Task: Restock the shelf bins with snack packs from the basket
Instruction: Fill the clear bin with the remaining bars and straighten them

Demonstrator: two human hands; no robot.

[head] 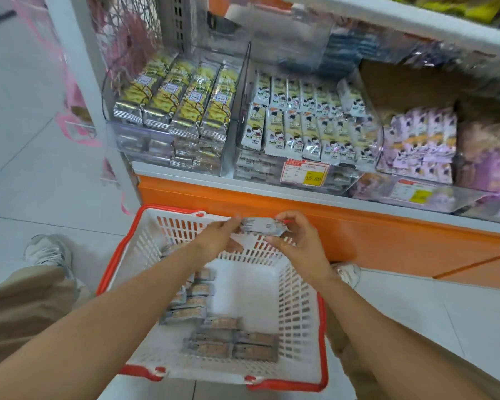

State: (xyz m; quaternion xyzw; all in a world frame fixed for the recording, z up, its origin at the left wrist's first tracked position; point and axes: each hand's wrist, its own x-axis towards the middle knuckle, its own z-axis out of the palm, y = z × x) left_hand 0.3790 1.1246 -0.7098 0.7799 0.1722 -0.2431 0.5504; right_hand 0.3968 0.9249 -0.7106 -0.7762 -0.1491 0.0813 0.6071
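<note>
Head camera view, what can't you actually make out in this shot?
Snack pack, held between left hand and right hand: print is motion-blurred and fingers cover its ends.
Packs in the basket: several are hidden under the left forearm.
Price tag: the smaller print is too small to read.
Top shelf goods: cut off by the frame's upper edge.

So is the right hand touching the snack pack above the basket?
Touching. The head view shows the right hand pinching the snack pack by its end.
</note>
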